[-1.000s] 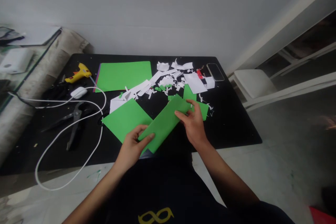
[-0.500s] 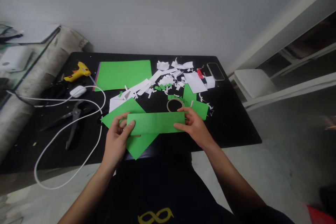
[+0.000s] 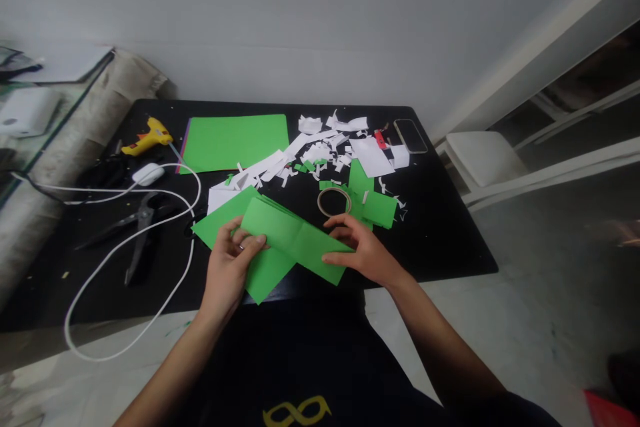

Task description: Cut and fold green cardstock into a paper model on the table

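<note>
A folded strip of green paper slants down to the right between my two hands, with a crease across its middle and several layers showing at its upper left edge. My left hand pinches its left end, thumb in front. At the right end, my right hand has its thumb on the front and its fingers behind. Under the strip lies a larger green sheet, partly covered. Just beyond my right hand, a roll of tape rests flat beside cut green paper pieces.
White paper scraps spread over the black table. A green paper stack lies at the back. On the left are a yellow glue gun, scissors and a looping white cable. A phone lies back right.
The green strip has turned from level to slanting, its right end now lower. Its layers have parted at the upper left. My right hand has shifted slightly down with it.
</note>
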`<state>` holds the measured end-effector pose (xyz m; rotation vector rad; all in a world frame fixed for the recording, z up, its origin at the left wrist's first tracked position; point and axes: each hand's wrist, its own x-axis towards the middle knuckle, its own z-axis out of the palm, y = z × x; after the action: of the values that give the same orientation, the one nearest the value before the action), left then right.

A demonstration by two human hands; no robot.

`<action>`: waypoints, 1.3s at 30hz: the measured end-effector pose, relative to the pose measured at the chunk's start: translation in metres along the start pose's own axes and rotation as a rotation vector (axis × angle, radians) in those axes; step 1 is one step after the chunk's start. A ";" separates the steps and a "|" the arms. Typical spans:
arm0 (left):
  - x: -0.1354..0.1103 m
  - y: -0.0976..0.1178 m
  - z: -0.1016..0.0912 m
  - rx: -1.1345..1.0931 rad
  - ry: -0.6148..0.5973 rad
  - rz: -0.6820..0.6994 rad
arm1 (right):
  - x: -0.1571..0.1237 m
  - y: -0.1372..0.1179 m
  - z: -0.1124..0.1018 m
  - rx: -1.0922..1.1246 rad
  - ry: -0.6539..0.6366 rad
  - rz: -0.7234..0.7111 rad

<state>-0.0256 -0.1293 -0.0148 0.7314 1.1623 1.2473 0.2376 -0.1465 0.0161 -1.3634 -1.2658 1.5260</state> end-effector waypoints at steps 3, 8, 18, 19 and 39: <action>0.002 -0.003 -0.002 -0.007 0.006 0.028 | 0.000 -0.001 -0.001 -0.035 -0.145 -0.003; 0.002 -0.003 -0.004 0.024 0.011 0.041 | -0.001 -0.002 0.000 -0.008 -0.317 -0.008; 0.001 0.005 -0.003 0.152 -0.061 0.088 | 0.003 -0.002 -0.008 0.168 -0.661 0.136; 0.001 0.005 -0.002 0.166 -0.076 0.092 | 0.004 -0.001 -0.005 0.196 -0.645 0.146; 0.003 0.031 0.000 0.455 -0.284 0.043 | 0.007 0.008 0.060 0.527 -0.314 0.211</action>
<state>-0.0363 -0.1201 0.0130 1.2343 1.2076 0.8802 0.1787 -0.1541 0.0040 -0.9571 -0.8140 2.1001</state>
